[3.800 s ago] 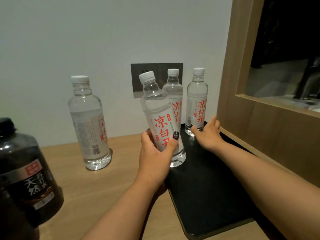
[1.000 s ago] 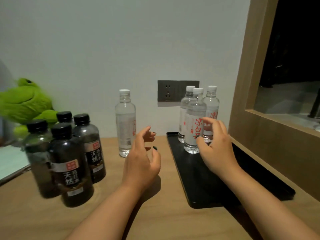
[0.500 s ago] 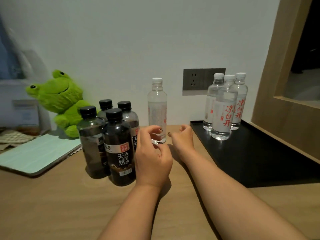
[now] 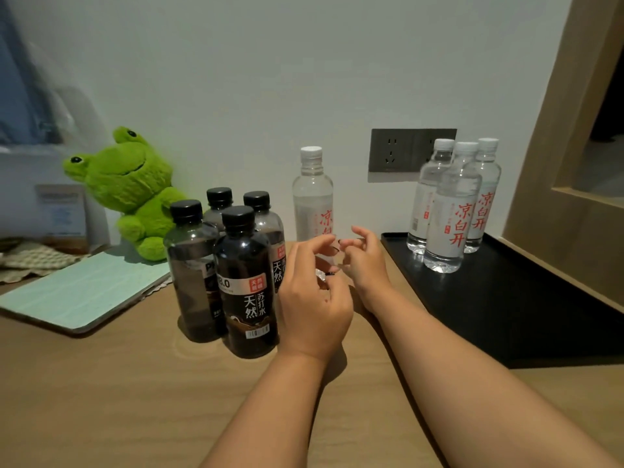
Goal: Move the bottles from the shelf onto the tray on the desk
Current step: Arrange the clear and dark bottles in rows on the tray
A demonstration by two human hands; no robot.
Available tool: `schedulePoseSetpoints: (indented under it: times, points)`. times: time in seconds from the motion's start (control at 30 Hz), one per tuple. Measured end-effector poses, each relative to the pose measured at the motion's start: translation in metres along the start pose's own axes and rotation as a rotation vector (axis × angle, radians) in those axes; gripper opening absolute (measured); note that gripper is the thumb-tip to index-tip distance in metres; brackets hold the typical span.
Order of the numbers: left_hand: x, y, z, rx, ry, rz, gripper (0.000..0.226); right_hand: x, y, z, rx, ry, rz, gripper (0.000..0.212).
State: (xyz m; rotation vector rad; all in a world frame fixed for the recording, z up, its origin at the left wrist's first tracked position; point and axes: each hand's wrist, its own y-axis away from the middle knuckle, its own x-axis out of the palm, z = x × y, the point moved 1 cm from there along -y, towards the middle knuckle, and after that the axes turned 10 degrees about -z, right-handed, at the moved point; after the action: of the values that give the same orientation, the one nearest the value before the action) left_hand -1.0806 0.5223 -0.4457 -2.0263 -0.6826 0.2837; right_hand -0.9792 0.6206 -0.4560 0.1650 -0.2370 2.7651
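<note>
Nothing is held by either grip: left hand point(image 4: 312, 298) and right hand point(image 4: 366, 261) are loosely curled before the clear bottle point(image 4: 313, 197); right of them, three bottles point(image 4: 450, 207) are borne by the tray point(image 4: 526, 309).

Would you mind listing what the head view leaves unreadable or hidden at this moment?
- Lone clear bottle: its base is hidden behind the left hand and right hand.
- Rear dark bottles: labels blocked by the front dark bottle.
- Black tray: right part cut off by the wooden frame.
- Box beside the plush frog: print too blurred to read.
</note>
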Motion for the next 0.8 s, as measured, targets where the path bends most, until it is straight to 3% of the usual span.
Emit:
schedulePoseSetpoints:
  times: [0.13, 0.23, 0.33, 0.37, 0.43, 0.5, 0.6, 0.8]
  points:
    - [-0.016, 0.005, -0.017, 0.051, 0.033, -0.038, 0.038, 0.003, 0.015, -0.004, -0.058, 0.119, 0.304, 0.076]
    - [-0.038, 0.009, -0.028, 0.142, 0.000, -0.103, 0.034, 0.006, 0.010, -0.010, -0.155, 0.328, 0.157, 0.090]
    - [-0.065, 0.014, -0.027, 0.181, -0.113, -0.262, 0.045, 0.009, 0.002, -0.010, -0.202, 0.414, 0.086, 0.100]
    - [-0.071, 0.015, -0.023, 0.119, -0.121, -0.297, 0.052, 0.010, 0.000, -0.009, -0.198, 0.406, 0.106, 0.102]
    - [-0.078, 0.014, -0.011, -0.167, -0.110, -0.340, 0.062, 0.015, 0.003, -0.005, -0.170, 0.321, 0.191, 0.100]
    - [-0.076, 0.012, 0.001, -0.436, -0.110, -0.348, 0.068, 0.019, 0.007, -0.004, -0.189, 0.298, 0.252, 0.083]
    - [-0.068, 0.013, 0.008, -0.484, -0.179, -0.245, 0.067, 0.021, 0.009, -0.008, -0.264, 0.372, 0.229, 0.065]
    - [-0.064, 0.012, 0.011, -0.522, -0.381, -0.125, 0.066, -0.003, 0.027, -0.011, -0.300, 0.392, 0.172, 0.062]
